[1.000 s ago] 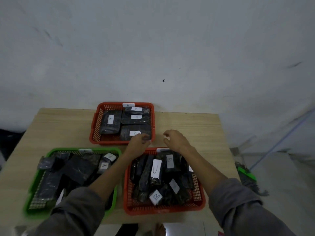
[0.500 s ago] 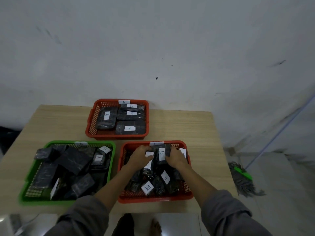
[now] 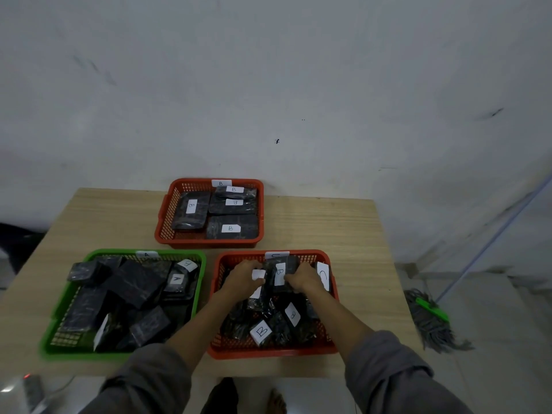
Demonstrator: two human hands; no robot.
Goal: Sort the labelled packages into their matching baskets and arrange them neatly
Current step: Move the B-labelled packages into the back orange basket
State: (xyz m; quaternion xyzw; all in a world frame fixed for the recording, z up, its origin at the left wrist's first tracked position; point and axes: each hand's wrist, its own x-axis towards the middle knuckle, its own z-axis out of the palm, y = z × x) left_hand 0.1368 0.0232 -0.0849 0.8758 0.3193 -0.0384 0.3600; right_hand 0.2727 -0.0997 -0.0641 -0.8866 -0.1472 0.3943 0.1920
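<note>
Wooden table (image 3: 328,222) against a grey wall, three baskets of black packages, sorting underway.
Green basket (image 3: 59,321) at left, tagged A, is jumbled, one B package (image 3: 187,265) stray in it. Far red basket (image 3: 162,222), tagged B, is tidy. Near red basket (image 3: 333,294): left hand (image 3: 243,279) curls round a white-tagged packet, right hand (image 3: 301,277) grips a B-labelled package (image 3: 279,273), probably lifting it out since it belongs in the far basket.

B basket (image 3: 163,218) at table (image 3: 328,222) rear; A basket (image 3: 53,321) front-left, C basket (image 3: 334,294) front-right.
</note>
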